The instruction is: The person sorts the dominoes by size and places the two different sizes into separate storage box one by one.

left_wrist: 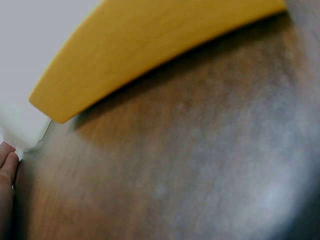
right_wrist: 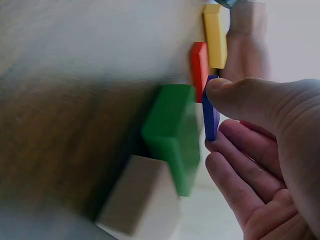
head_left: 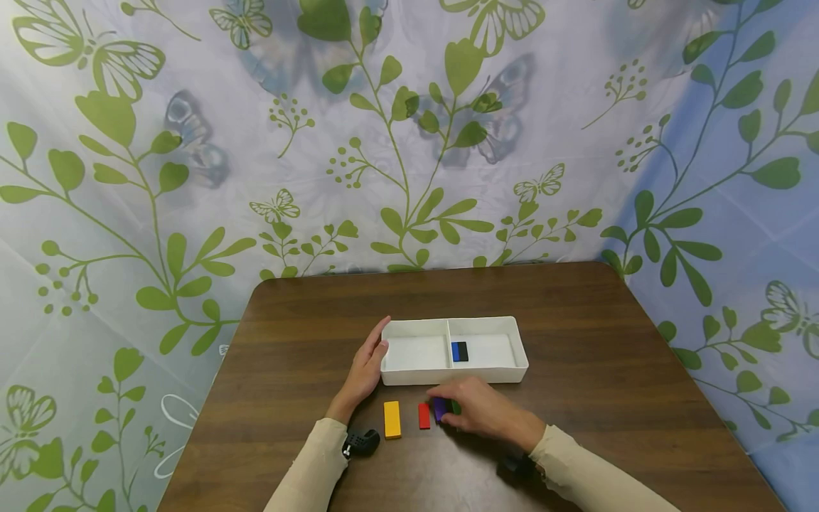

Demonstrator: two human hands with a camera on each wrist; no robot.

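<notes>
Closest to the right wrist camera, the right hand (right_wrist: 305,150) pinches a purple block (right_wrist: 210,115) between thumb and fingers, a narrow grip. On my feed that block sits in front of the white tray (head_left: 416,377), between a red block (head_left: 424,416) and a green block (right_wrist: 167,112); whether it is lifted off the table (head_left: 288,320) I cannot tell. Next to the green one I make out a pale block (right_wrist: 137,195), blurred; a yellow block (head_left: 392,419) lies left of the red. I judge the work partway along: two pieces inside, these five outside. Those inside are a blue block (head_left: 455,352) and a black block (head_left: 463,351), side by side in the right compartment, against the divider (head_left: 449,334). The left hand (head_left: 365,370) rests along the tray's left end, fingers extended, no block in it. Beyond hangs a leaf-patterned cloth (head_left: 409,142).
</notes>
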